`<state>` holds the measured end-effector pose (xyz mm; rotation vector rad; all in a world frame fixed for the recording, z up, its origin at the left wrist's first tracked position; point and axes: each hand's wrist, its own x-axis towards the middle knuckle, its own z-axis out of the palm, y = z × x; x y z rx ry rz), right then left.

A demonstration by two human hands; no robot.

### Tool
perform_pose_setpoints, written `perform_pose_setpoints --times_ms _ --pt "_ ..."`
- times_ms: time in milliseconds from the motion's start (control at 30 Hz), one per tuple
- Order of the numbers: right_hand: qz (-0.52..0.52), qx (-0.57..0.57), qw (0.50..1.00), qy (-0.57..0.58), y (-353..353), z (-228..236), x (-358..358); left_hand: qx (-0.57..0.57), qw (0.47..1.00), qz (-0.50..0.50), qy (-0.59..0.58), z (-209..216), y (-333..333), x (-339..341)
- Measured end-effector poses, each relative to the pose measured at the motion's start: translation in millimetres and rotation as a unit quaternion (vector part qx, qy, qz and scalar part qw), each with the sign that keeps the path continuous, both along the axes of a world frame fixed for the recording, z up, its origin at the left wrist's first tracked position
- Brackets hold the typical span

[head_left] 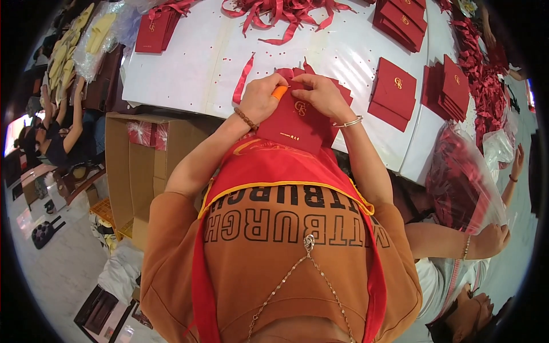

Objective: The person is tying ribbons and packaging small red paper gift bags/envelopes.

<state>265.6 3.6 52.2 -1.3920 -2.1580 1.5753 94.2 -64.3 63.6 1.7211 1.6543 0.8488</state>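
A flat red paper bag with a gold emblem is in front of me at the table's near edge, over my apron. At its top edge my left hand is closed, an orange cover on one finger, pinching the red ribbon there. My right hand is closed too, its thumb and forefinger together at the same ribbon beside the left. The fingertips partly hide the ribbon. One ribbon tail lies on the table left of my hands. More red bags show behind the right hand.
Stacked red bags lie on the white table at right, far right and far left. Loose ribbons pile at the back. An open cardboard box stands left below the table. A plastic sack and another person's arm are right.
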Motion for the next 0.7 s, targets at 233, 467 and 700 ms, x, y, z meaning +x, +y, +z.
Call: perform_pose_setpoints --times_ms 233,467,700 --pt "0.001 -0.009 0.999 0.035 -0.2 0.0 1.4 0.042 0.995 -0.034 0.089 1.0 4.1 8.0" --pt "0.015 0.086 0.996 -0.022 -8.8 20.5 -4.1 0.055 0.954 -0.096 0.279 16.3 7.2 18.2" --pt "0.011 0.086 0.995 -0.046 -10.0 18.5 -5.8 0.012 0.92 -0.153 0.36 21.3 14.6 31.5"
